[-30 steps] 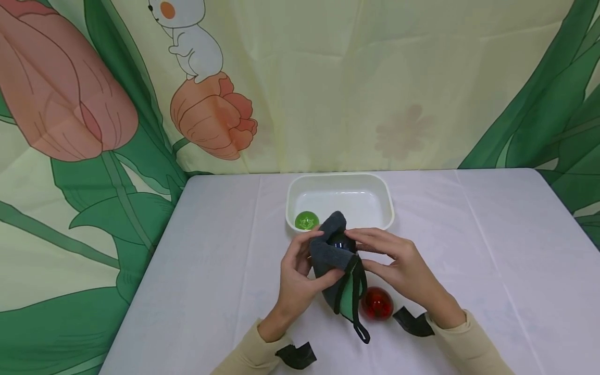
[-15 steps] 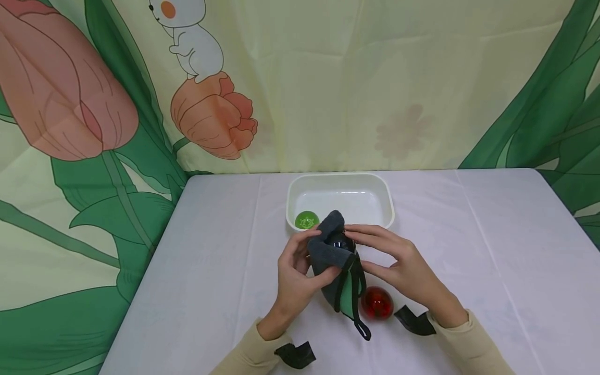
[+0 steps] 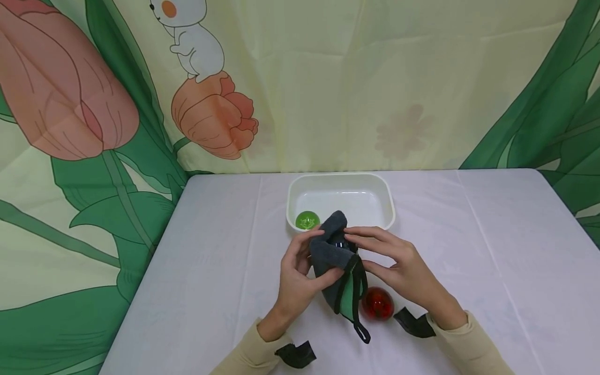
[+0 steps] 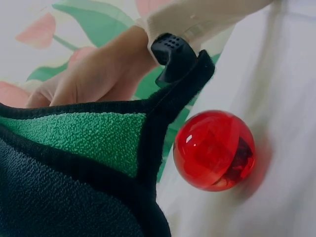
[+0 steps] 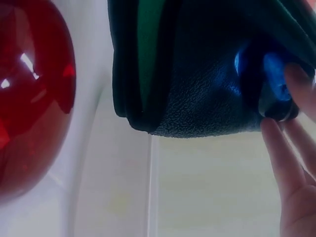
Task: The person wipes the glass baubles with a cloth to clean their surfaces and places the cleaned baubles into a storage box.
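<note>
A dark grey and green cloth with black edging and a hanging loop is folded around a dark blue glass ball. My left hand grips the cloth from the left, thumb in front and fingers behind. From the right, my right hand holds the ball at the cloth's opening, as the right wrist view shows with fingertips on the glass. Most of the ball is hidden in the folds. A clear red ball lies on the table just right of the cloth's lower end.
Behind the hands stands a white tray with a green ball in its near left corner. Black strap pieces stick out by both wrists. A white cloth covers the table, and a printed curtain hangs behind it.
Both hands shifted slightly left, then back right with the cloth. Less of the blue ball shows in the fold now. The red and green balls stay put.
</note>
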Demonstrator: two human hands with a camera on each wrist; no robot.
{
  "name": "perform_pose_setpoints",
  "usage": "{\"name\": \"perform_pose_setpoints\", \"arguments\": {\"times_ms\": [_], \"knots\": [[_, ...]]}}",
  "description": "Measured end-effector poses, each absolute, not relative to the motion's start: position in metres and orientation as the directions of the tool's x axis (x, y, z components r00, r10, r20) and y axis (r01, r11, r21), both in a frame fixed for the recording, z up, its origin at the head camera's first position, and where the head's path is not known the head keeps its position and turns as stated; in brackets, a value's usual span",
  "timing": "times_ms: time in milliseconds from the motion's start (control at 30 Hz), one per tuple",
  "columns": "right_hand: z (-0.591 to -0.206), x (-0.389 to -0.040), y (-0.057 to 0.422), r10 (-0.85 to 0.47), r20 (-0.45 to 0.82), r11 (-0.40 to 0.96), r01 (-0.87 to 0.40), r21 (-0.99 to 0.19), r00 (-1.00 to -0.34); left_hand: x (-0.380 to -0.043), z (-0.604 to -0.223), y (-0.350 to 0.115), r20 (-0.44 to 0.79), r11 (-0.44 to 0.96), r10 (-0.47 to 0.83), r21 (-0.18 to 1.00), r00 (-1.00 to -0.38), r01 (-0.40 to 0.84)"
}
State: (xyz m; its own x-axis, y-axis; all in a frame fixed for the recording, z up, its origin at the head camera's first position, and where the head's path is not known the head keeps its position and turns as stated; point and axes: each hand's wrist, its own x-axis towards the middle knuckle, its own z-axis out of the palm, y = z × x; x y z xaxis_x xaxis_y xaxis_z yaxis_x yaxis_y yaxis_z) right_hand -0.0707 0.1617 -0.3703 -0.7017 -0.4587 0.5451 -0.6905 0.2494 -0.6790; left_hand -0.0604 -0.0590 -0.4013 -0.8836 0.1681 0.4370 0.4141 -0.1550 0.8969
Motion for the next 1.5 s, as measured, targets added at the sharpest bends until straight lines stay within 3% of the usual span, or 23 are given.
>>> {"name": "perform_pose_setpoints", "arguments": {"times_ms": [167, 367, 600, 833, 1333, 1500], "knots": [[-0.3723, -0.0704, 0.1617, -0.428, 0.504, 0.233, -0.630, -0.741, -0.750, -0.0604, -0.4003, -0.0589, 0.443, -0.145, 0.188, 0.895, -0.876, 0.422], [-0.3716, -0.0707, 0.1603, -0.428, 0.497, 0.237, -0.625, -0.744, -0.754, -0.0621, -0.4019, -0.0588, 0.478, -0.166, 0.170, 0.876, -0.862, 0.453], [-0.3680, -0.0699, 0.1608, -0.457, 0.521, 0.300, -0.676, -0.673, -0.721, -0.0620, -0.4001, -0.0589, 0.490, -0.189, 0.151, 0.867, -0.858, 0.462], [-0.3686, -0.0710, 0.1603, -0.468, 0.601, 0.257, -0.751, -0.608, -0.648, -0.0621, -0.4001, -0.0584, 0.482, -0.193, 0.154, 0.871, -0.863, 0.452], [-0.3671, -0.0673, 0.1633, -0.452, 0.493, 0.271, -0.641, -0.718, -0.743, -0.0625, -0.4030, -0.0603, 0.537, -0.216, 0.170, 0.838, -0.826, 0.501], [-0.3680, -0.0684, 0.1636, -0.473, 0.506, 0.285, -0.669, -0.687, -0.721, -0.0632, -0.4022, -0.0612, 0.533, -0.222, 0.150, 0.839, -0.833, 0.497]]}}
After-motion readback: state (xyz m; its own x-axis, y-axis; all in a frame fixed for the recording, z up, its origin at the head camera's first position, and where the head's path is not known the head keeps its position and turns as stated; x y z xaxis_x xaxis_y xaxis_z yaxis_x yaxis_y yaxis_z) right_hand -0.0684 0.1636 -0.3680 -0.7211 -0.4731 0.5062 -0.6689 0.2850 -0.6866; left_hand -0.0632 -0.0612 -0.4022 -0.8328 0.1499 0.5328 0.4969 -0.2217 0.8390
